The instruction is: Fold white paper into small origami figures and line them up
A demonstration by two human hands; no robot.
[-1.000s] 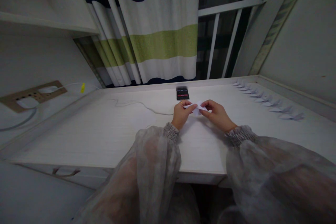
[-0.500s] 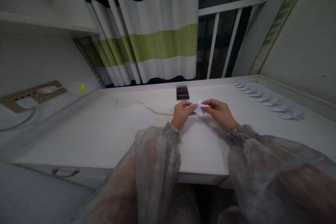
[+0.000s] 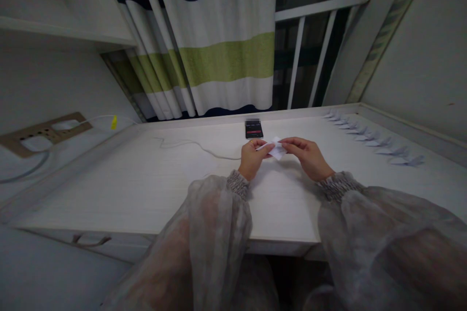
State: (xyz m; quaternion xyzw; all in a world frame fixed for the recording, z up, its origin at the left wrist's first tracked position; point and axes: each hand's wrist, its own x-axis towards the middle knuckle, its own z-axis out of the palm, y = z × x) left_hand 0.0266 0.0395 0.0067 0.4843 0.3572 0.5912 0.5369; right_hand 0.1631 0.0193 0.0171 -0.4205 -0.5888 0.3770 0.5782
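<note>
A small folded piece of white paper [image 3: 276, 150] is held just above the white desk [image 3: 146, 189], between both hands. My left hand [image 3: 252, 158] pinches its left end with thumb and fingers closed. My right hand [image 3: 306, 155] pinches its right end from above, fingers curled. Both wrists come out of sheer grey sleeves.
A dark phone [image 3: 253, 129] lies just beyond the hands. A thin white cable [image 3: 197, 146] runs across the desk toward a power strip [image 3: 44, 133] on the left. A row of several folded paper shapes [image 3: 372, 141] lines the right side. A striped curtain [image 3: 219, 53] and white railing stand behind.
The paper has been turned and lifted slightly between the fingers. My right hand has shifted a little up and to the right; my left hand stays almost still.
</note>
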